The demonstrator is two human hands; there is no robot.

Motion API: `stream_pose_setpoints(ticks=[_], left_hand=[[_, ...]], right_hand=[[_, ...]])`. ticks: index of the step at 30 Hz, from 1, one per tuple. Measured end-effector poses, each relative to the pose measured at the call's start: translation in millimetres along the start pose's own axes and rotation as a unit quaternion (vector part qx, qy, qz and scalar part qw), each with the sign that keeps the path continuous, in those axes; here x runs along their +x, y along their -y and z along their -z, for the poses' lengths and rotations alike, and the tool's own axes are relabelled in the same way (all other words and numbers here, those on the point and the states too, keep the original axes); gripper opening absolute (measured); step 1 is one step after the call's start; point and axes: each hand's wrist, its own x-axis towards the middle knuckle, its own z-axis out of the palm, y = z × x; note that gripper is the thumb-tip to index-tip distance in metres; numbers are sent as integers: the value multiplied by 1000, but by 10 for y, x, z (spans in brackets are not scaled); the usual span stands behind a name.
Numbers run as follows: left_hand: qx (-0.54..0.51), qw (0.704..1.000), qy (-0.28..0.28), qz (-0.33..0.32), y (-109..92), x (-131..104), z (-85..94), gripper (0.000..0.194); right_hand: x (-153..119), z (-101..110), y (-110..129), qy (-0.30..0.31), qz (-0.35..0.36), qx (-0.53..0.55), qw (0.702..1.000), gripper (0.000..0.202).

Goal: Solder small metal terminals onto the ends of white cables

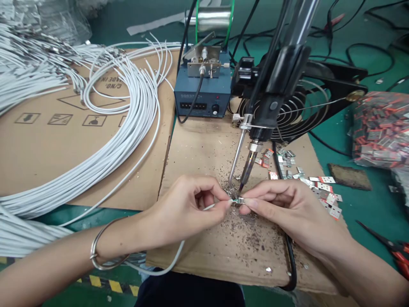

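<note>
Between thumb and forefinger, my left hand [194,209] pinches the end of a white cable [179,252], its thin wires showing at the fingertips. My right hand [287,204] grips a small metal USB connector [241,201] by its right end. Wires and connector meet directly under the tip of the soldering iron [245,172], which comes down from a black holder. Beside the iron, a bent metal solder feed tube [236,157] points at the same spot. Whether the iron's tip touches the joint I cannot tell.
A blue solder feeder [203,96] carries a solder spool [213,20] at the back. White cables [140,106] lie bundled on cardboard at left. Loose connectors [322,187], a brown sponge [349,176], a bag of connectors [381,128] and red-handled pliers [388,245] are at right.
</note>
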Motion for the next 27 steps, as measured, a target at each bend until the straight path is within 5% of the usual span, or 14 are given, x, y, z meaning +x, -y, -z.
stream_pose_setpoints(ticks=[12,19,24,27], left_hand=[[40,999,-10,17,-12,-16,-26,9],[77,996,51,19,-92,-289,-117,17],[98,993,70,-14,-56,-512,-232,18],[145,975,140,-95,29,-687,-369,15]], right_hand=[[-15,-40,40,-9,8,-59,998,13],[-255,-22,87,30,14,-131,991,14],[-500,-55,122,71,4,-173,982,17],[-737,18,68,94,46,-261,960,8]])
